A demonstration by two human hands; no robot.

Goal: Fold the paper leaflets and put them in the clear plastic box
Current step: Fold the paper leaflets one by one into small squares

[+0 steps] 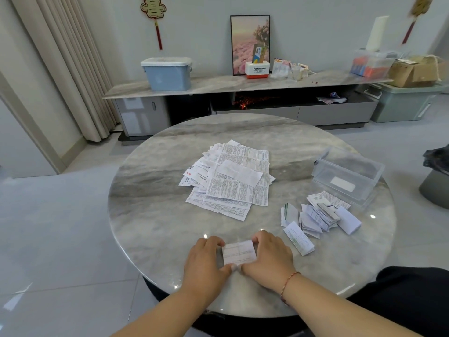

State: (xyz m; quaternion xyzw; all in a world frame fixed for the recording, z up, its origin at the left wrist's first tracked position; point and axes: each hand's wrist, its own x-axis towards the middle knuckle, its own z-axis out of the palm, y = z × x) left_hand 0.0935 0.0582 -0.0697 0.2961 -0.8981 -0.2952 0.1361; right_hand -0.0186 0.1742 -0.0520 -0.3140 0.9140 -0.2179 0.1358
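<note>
right now, close to the person, the left hand (206,257) and the right hand (269,255) each pinch a side of a small folded leaflet (239,251) and press it on the round marble table (150,215). a bit further right is a heap of folded leaflets (318,218), still outside the clear plastic box (348,177), and the pile of flat leaflets (230,181) waits in the middle. if the fingers let go too soon, the fold may pop open, and then it might not fit well in the box.

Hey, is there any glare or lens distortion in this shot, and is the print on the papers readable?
Head view: small glare spots on the table near the hands; wide-angle bending curves the curtain and floor edges; print on the unfolded leaflets is too soft to read.
</note>
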